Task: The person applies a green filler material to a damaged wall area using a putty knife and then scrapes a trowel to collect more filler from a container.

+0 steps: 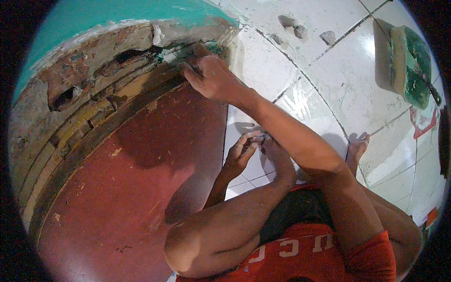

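Observation:
My right hand (209, 77) reaches across to the broken base of the wall (136, 54), at its far end. Its fingers are bent against the rough edge, with the thumb apart and lower. What lies under those fingertips is hidden. Below the right forearm, my left hand (240, 152) hangs beside my foot (277, 157), over the white tiles. Its dusty fingertips come together near the toes, and any small piece between them is too small to make out. Crumbled plaster and exposed brick run along the wall, above a yellowish, chipped strip (89, 120).
A red-brown board or panel (155, 174) fills the left, below the strip. Several grey lumps (300, 31) lie on the white tiled floor (329, 80). At the far right stands a green tub (416, 70) with a dark-handled tool (434, 91). The upper wall is turquoise (117, 10).

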Tool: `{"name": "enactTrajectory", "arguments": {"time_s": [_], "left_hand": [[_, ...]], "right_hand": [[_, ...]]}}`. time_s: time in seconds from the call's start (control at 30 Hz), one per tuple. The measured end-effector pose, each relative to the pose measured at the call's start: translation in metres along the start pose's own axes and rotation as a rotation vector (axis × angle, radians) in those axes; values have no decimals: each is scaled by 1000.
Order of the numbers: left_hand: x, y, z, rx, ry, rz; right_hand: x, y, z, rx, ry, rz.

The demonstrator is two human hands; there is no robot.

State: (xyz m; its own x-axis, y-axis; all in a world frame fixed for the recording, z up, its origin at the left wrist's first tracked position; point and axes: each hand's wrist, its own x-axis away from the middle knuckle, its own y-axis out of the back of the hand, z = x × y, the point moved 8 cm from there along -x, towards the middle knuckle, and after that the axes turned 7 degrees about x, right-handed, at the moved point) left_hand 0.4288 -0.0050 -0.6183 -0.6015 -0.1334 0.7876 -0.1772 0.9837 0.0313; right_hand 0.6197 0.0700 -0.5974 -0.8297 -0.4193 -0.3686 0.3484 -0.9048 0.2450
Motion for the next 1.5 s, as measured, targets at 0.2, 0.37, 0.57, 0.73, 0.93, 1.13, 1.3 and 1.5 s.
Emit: {"name": "enactTrajectory", "arguments": {"time_s": [0.2,0.37,0.57,0.73,0.93,1.13,1.3,1.5], "left_hand": [[2,-1,4,15,13,-6],[0,-2,2,37,-9,4],[2,2,7,23,-19,-10],[2,1,8,61,42,-7],[0,2,9,44,-17,-11],[1,5,11,31,-35,-27],[-3,4,13,34,-49,-19],[-1,5,16,46,-36,-31]], "right_hand": [[-1,5,8,56,-5,145],[-1,-4,6,5,39,192],[12,0,18,123,179,221],[11,12,21,113,200,90],[9,8,10,33,121,58],[2,2,17,-4,-95,476],[-2,-1,8,-222,-97,195],[-7,-7,11,-140,-272,325]]}}
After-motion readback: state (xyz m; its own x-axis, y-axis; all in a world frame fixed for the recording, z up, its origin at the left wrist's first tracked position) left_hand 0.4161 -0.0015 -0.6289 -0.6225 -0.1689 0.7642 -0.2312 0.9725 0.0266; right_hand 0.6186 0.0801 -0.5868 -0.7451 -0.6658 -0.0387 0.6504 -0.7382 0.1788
